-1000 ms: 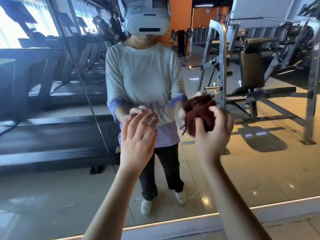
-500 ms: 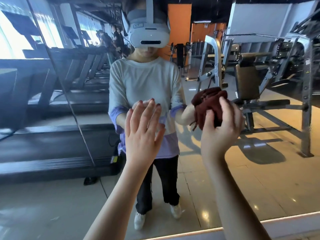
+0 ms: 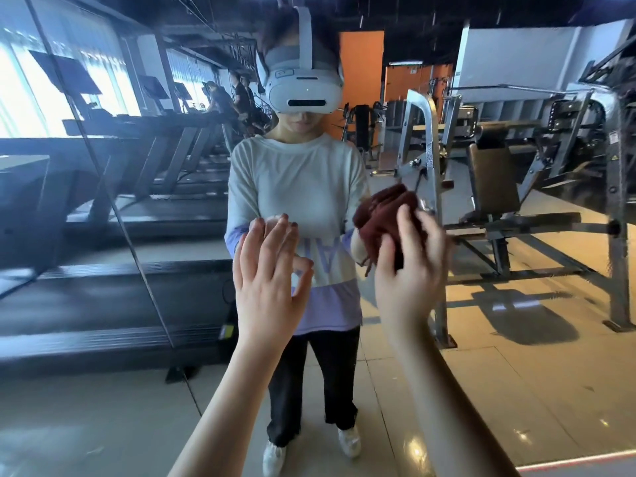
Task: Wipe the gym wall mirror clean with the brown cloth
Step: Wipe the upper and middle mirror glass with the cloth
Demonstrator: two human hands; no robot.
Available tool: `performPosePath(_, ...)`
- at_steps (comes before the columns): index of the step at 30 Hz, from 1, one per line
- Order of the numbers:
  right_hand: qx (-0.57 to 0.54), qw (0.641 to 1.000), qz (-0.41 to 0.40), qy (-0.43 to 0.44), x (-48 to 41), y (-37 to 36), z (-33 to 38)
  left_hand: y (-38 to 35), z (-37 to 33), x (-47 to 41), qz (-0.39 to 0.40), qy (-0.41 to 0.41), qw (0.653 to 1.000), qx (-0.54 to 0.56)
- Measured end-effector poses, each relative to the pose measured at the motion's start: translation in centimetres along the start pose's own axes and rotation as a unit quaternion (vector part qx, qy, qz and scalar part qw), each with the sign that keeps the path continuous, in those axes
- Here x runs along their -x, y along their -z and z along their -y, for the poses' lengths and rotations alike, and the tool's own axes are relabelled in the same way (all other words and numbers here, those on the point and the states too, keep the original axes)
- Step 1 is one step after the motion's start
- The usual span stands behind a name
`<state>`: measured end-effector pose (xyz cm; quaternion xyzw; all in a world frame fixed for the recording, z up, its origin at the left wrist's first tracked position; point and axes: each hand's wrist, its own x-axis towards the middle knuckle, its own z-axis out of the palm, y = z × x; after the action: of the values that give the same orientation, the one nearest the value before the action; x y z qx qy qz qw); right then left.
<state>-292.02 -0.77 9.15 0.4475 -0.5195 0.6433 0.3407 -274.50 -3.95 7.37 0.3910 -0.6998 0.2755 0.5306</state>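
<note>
- Right hand [image 3: 409, 270] is raised before the mirror [image 3: 516, 304], its fingers [image 3: 403, 228] curled round the bunched brown cloth [image 3: 382, 215].
- Left hand [image 3: 268, 287] is raised beside it, fingers [image 3: 272, 242] straight, spread, holding nothing.

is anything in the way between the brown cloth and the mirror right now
Nothing visible. The right hand grips the bunched brown cloth up in front of the mirror, with no object between them. The left hand is open off to its left, not in the path.

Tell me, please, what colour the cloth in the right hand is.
The cloth is dark reddish brown; the head view shows it best.
</note>
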Motion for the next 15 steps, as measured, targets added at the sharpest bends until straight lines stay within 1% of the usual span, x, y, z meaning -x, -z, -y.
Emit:
performPosePath(2, -0.009, 0.999, 0.032, 0.036, 0.1, 0.5, -0.3, -0.2, -0.7, -0.2, -0.002, -0.028, 1.000, 0.008)
performPosePath(3, -0.010, 0.999, 0.025, 0.026, -0.7, 0.8, -0.8, -0.4, -1.1, -0.3, -0.003, -0.045, 0.999, 0.014)
performPosePath(5, 0.002, 0.999, -0.017, -0.043, -2.7, 1.4, -2.0, -0.8, -2.2, -0.2, 0.003, -0.063, 0.997, 0.032)
performPosePath(7, 0.004, 0.991, -0.053, -0.125, -3.9, 1.8, -2.9, -1.3, -3.0, 0.3, 0.016, -0.064, 0.997, 0.037)
performPosePath(9, 0.012, 0.987, -0.047, -0.153, -2.8, 2.0, -2.5, -1.9, -3.3, 0.9, 0.024, -0.059, 0.998, 0.023)
performPosePath(11, 0.004, 0.992, -0.006, -0.126, 0.0, 1.8, -1.4, -2.4, -3.3, 1.1, 0.011, -0.057, 0.998, 0.007)
performPosePath(13, -0.004, 0.997, 0.036, -0.068, 2.2, 1.6, -0.8, -2.7, -3.4, 1.2, -0.010, -0.057, 0.998, 0.002)
performPosePath(15, -0.007, 0.998, 0.041, -0.045, 1.7, 1.8, -1.6, -2.7, -3.5, 1.2, -0.016, -0.057, 0.998, 0.004)
